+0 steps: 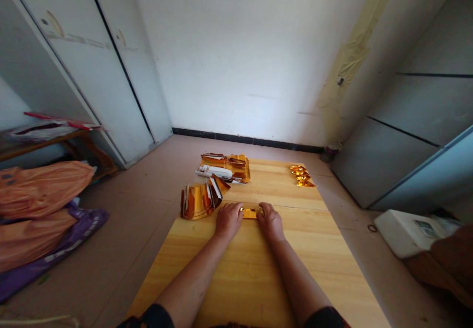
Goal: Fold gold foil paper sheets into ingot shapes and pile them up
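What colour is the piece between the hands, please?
The piece is shiny gold, in the head view.

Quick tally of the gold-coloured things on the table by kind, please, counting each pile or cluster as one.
Gold sheet piles: 2 (near pile, far pile)
Cluster of shaped gold pieces: 1
Gold piece between the left hand and right hand: 1
Total: 4

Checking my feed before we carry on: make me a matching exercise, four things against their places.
1. gold foil strip
2. folded gold foil pieces
3. purple bag
4. white box

A. off the table, to its left
B. between left hand and right hand
C. off the table, to its right
D. near the tabletop's far right corner

Pairs: 1-B, 2-D, 3-A, 4-C
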Demonstrator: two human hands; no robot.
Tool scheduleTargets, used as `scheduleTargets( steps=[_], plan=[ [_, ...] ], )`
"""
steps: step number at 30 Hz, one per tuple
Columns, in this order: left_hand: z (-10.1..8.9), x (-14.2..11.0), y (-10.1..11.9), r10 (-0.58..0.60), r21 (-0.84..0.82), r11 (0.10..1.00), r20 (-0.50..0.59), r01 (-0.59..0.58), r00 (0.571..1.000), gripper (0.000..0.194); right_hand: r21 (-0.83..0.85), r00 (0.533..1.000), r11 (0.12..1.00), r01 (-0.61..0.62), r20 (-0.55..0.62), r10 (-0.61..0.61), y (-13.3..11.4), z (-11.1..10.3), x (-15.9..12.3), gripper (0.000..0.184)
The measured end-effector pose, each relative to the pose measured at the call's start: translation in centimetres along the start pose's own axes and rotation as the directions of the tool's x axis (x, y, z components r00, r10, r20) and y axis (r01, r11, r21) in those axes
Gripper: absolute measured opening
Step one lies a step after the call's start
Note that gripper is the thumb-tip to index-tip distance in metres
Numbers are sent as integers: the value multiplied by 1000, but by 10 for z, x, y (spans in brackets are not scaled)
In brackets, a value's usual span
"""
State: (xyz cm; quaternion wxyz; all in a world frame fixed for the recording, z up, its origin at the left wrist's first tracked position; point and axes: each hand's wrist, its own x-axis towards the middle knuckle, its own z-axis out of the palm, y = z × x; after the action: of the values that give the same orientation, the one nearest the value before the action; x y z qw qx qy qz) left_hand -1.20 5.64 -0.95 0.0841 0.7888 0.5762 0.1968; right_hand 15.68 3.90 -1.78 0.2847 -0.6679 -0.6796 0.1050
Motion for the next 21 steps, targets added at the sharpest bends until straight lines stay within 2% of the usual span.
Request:
scheduleTargets(
  steps=[6, 11, 14, 17, 21],
  plan=[
    [2, -1, 2, -2, 83, 997, -3, 3, 1000, 27, -65, 1000, 998, 16, 11, -15, 0, 2, 1, 24],
    [-1, -4, 5, 28, 174, 985, -32, -22, 999, 19, -121, 995, 989, 79, -47, -85, 1, 5, -1, 18],
    [-5, -5, 8, 50, 220, 975, -70, -34, 996, 14, -218, 987, 968, 122, -71, -141, -1, 4, -2, 15],
    [-7, -5, 11, 116, 235, 967, -65, -98, 991, 15, -323, 981, 928, 187, 9, -194, -6, 1, -2, 12],
    [-5, -2, 13, 200, 247, 948, 30, -202, 979, 17, -370, 957, 884, 286, 162, -242, -11, -4, -2, 13]
  ],
)
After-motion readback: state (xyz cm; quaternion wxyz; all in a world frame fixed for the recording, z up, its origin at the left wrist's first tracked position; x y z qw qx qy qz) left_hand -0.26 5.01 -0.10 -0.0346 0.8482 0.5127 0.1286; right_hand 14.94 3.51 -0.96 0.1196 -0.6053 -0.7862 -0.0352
